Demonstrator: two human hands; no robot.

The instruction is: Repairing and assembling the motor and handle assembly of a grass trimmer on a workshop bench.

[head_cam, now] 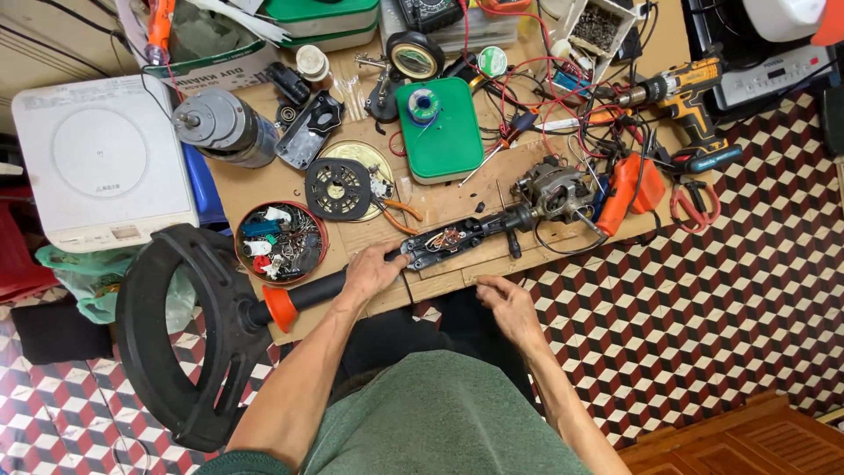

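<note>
Gripping an opened power tool on a cluttered desk [440, 207].
The left hand [374, 271] closed around the black handle [325, 288] at the near edge; the right hand [505, 303] rested loosely open, empty, just right of it, near the exposed tool body [457, 239].

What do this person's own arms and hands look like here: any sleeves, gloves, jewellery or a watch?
Both forearms are bare and lean, coming up from the bottom of the head view. The left hand and right hand wear no gloves; no watch, ring or bracelet shows on either. The only clothing visible is a muted green shirt with short sleeves, its edge showing at the left upper arm.
</note>
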